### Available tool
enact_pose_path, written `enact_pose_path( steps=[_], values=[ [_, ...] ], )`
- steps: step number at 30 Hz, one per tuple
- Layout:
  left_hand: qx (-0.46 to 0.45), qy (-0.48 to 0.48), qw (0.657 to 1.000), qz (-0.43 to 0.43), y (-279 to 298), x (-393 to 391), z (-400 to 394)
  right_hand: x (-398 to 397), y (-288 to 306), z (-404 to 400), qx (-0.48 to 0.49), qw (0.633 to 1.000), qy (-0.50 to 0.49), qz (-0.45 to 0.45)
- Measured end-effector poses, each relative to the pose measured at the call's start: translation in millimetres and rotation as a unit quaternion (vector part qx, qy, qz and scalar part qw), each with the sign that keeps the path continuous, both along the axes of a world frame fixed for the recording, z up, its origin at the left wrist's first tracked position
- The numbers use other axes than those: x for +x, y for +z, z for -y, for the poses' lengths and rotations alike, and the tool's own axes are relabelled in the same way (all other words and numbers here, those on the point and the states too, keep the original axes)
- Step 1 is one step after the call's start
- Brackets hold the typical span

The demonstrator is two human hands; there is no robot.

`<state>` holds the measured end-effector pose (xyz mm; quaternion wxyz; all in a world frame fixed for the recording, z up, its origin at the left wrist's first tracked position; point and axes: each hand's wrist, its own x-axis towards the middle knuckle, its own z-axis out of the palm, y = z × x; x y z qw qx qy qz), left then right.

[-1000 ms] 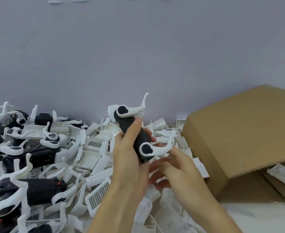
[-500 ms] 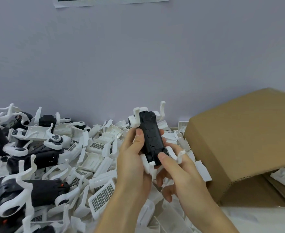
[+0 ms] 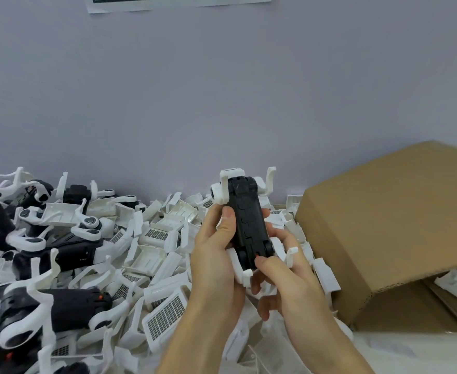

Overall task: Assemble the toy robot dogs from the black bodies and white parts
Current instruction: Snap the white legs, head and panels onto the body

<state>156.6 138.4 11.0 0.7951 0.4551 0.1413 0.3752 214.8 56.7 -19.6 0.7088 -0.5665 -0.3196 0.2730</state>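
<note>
A toy robot dog [image 3: 247, 217] with a black body and white legs is held belly-up above the pile, its length pointing away from me. My left hand [image 3: 216, 255] grips its left side, thumb lying on the black underside. My right hand [image 3: 281, 268] holds the near end from the right, its thumb tip pressing by a small red spot on the black body. White legs stick out at the far end [image 3: 269, 182] and the near end [image 3: 289, 256].
A heap of loose white grille plates and shells [image 3: 162, 317] covers the table in front of me. Several black-bodied dogs with white legs [image 3: 68, 311] lie at the left. A brown cardboard box [image 3: 389, 225] lies open at the right, white parts inside. A grey wall stands behind.
The dog has been turned from lying on its side to belly-up. My right thumb has moved onto its near end. The view has tilted up a little.
</note>
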Motion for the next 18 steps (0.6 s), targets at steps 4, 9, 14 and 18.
enact_pose_path(
  steps=[4, 9, 14, 18],
  values=[
    [0.001, -0.005, 1.000, -0.008, 0.4, -0.7, 0.3, 1.4, -2.3, -0.1, -0.007, 1.000, 0.004, 0.009],
    [0.011, -0.004, 1.000, -0.008, -0.6, -0.9, -0.2, 0.6, -1.5, -1.8, -0.009, 1.000, -0.002, 0.009],
    [0.015, -0.011, 1.000, -0.007, 1.2, -2.9, 0.0, -0.7, -1.5, -2.1, -0.008, 1.000, -0.011, 0.006],
    [0.014, -0.007, 1.000, -0.015, 2.8, -3.7, 1.1, -0.7, -1.3, -1.7, -0.001, 1.000, -0.009, -0.002]
  ],
)
